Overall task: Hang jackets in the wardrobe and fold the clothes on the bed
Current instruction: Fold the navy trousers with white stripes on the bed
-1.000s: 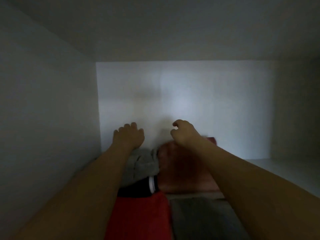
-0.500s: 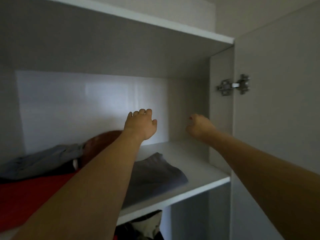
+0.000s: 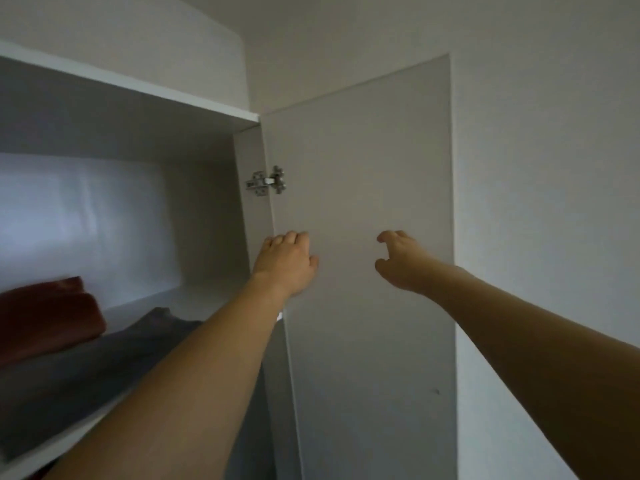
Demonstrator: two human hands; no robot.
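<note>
Both hands were raised in front of the open wardrobe door [image 3: 367, 209] and held nothing. The left hand [image 3: 285, 261] hung by the door's hinged edge, its fingers loosely curled, the thumb out to the side. The right hand [image 3: 398, 259] was further right, fingers and thumb hooked apart in an open claw. Whether either hand touched the panel could not be told.

The folded clothes lay on the wardrobe shelf [image 3: 194, 296] at the left: a red stack [image 3: 48, 317] toward the back and a grey garment [image 3: 114, 362] in front of it, touching it and reaching the shelf's front lip. The grey one ran with its long axis along the shelf, from the lower left toward the far right corner, lying flat. The red stack's rolled edge faced right, its length running across the shelf.

The step looked like leaving the shelf, perhaps to shut the door or fetch more. To do it well, the arms should clear the shelf lip fully so no sleeve of cloth is dragged out, and the grey piece should sit inside the lip before the door swings. Push the panel near its free edge, away from the hinge [image 3: 266, 183]. No jacket was in view.
</note>
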